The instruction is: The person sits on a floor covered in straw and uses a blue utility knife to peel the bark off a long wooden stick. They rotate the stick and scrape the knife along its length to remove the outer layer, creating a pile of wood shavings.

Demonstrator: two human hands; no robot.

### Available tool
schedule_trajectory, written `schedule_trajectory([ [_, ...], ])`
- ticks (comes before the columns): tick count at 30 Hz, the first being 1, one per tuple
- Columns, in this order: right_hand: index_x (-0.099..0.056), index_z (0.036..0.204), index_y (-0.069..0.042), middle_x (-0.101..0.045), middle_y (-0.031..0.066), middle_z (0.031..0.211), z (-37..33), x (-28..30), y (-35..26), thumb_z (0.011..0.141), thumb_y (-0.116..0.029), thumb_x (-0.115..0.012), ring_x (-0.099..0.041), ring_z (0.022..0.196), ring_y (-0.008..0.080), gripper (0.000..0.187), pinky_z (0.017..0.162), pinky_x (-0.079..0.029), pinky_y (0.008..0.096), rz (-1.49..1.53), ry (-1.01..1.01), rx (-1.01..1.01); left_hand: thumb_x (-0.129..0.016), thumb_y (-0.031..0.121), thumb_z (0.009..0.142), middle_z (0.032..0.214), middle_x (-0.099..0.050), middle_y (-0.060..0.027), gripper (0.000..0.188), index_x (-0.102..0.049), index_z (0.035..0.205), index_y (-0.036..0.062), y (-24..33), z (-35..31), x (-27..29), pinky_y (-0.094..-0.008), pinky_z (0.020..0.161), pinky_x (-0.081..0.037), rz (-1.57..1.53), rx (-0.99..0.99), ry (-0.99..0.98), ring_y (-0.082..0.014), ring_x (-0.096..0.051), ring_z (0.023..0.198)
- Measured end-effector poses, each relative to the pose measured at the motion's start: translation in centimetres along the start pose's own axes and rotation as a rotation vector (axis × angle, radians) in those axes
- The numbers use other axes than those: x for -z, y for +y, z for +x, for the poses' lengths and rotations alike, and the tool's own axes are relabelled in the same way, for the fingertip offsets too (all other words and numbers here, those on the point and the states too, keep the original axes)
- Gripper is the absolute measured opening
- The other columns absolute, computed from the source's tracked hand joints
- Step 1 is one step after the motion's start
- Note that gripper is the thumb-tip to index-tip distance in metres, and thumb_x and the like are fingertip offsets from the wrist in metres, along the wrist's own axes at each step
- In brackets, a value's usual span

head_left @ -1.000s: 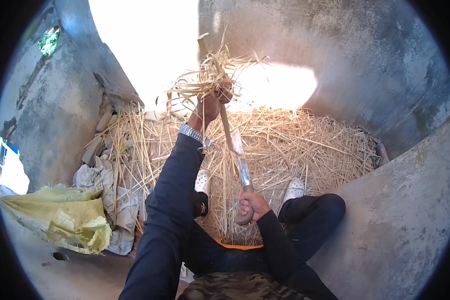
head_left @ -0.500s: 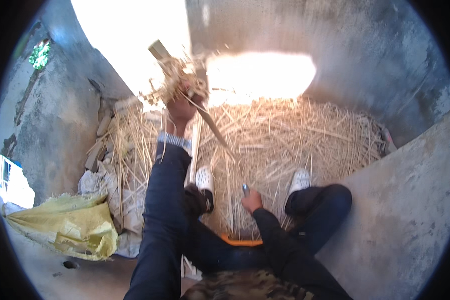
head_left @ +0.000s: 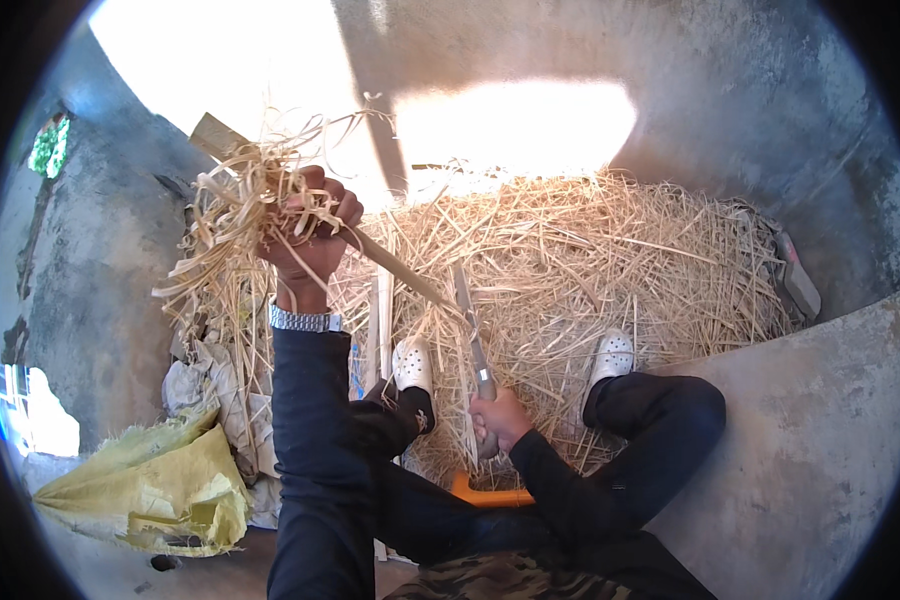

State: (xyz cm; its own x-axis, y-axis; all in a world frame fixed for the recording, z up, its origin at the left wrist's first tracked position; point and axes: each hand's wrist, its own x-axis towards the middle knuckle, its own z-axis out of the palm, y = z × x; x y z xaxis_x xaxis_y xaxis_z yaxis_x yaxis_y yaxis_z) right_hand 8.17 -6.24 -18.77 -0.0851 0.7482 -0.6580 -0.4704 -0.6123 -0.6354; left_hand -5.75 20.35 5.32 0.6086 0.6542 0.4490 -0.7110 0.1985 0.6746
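Observation:
My left hand (head_left: pixel 308 235), raised at the upper left with a metal watch on its wrist, is closed round a long flat bamboo strip (head_left: pixel 398 265). Curled shavings (head_left: pixel 220 205) bunch thickly about that fist. The strip slants from beyond the fist down toward the middle, where its lower end meets the knife (head_left: pixel 477 350). My right hand (head_left: pixel 502 415) grips the knife by its handle between my knees, blade pointing up and away. Blade and strip cross or lie very close; whether they touch I cannot tell.
A thick heap of shavings (head_left: pixel 580 240) covers the floor ahead, around my white clogs (head_left: pixel 413 365). A torn yellow sack (head_left: pixel 155 490) lies at left. An orange curved piece (head_left: pixel 490 493) sits between my legs. Concrete walls (head_left: pixel 750 120) enclose the spot; a rough ledge (head_left: pixel 780 430) is right.
My left hand has moved left and slightly nearer with the strip and shavings. The knife, blurred before, now shows clearly with its blade up against or near the strip's lower end.

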Motion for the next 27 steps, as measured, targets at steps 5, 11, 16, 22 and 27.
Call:
schedule_trajectory([
  [5,-0.056,0.091,0.001,-0.059,0.0163,0.069,-2.8,-4.0,-3.0,0.077,-0.013,-0.061,-0.06,0.063,0.0306,0.02,0.06,-0.046,0.0384,-0.586,0.217,0.577,-0.071,0.059,0.067,0.058,-0.029,0.0049,0.054,-0.051,0.085,0.0122,0.7,-0.3,-0.7,-0.0249,0.052,-0.022,0.22,-0.023,0.101,-0.0085,-0.024,0.053],
  [11,-0.06,0.106,0.001,-0.064,0.0272,0.083,5.3,3.4,3.7,0.073,-0.014,-0.065,-0.064,0.085,0.0417,0.036,0.075,-0.05,0.046,-0.786,0.386,0.182,-0.068,0.047,0.072,0.058,-0.027,0.003,0.042,-0.04,0.074,0.0155,0.7,0.7,0.7,-0.0271,0.051,-0.021,0.0,-0.014,0.013,-0.0103,-0.023,0.052],
  [16,-0.061,0.097,0.002,-0.064,0.0259,0.083,3.9,2.2,3.0,0.072,-0.016,-0.064,-0.063,0.086,0.0418,0.031,0.076,-0.049,0.0481,-0.838,0.367,0.195,-0.065,0.05,0.074,0.059,-0.028,0.0042,0.044,-0.039,0.075,0.0143,1.9,0.4,2.1,-0.0249,0.051,-0.023,0.198,-0.073,0.09,-0.0087,-0.025,0.052],
  [22,-0.058,0.091,0.002,-0.061,0.0221,0.074,4.7,2.8,3.4,0.074,-0.016,-0.063,-0.061,0.07,0.0391,0.025,0.066,-0.049,0.0448,-0.508,0.274,0.216,-0.063,0.037,0.084,0.055,-0.028,0.0061,0.038,-0.034,0.069,0.0177,0.8,1.6,-0.2,-0.0242,0.049,-0.023,0.181,-0.035,0.018,-0.0075,-0.026,0.051],
  [27,-0.054,0.085,0.001,-0.054,0.0116,0.059,2.1,0.8,0.0,0.076,-0.012,-0.063,-0.053,0.046,0.0257,0.018,0.049,-0.044,0.0384,0.064,0.054,-0.023,-0.061,0.04,0.083,0.055,-0.027,0.0055,0.039,-0.033,0.067,0.0172,-0.1,2.6,-0.8,-0.0243,0.049,-0.021,0.167,-0.034,0.039,-0.0077,-0.023,0.05],
])
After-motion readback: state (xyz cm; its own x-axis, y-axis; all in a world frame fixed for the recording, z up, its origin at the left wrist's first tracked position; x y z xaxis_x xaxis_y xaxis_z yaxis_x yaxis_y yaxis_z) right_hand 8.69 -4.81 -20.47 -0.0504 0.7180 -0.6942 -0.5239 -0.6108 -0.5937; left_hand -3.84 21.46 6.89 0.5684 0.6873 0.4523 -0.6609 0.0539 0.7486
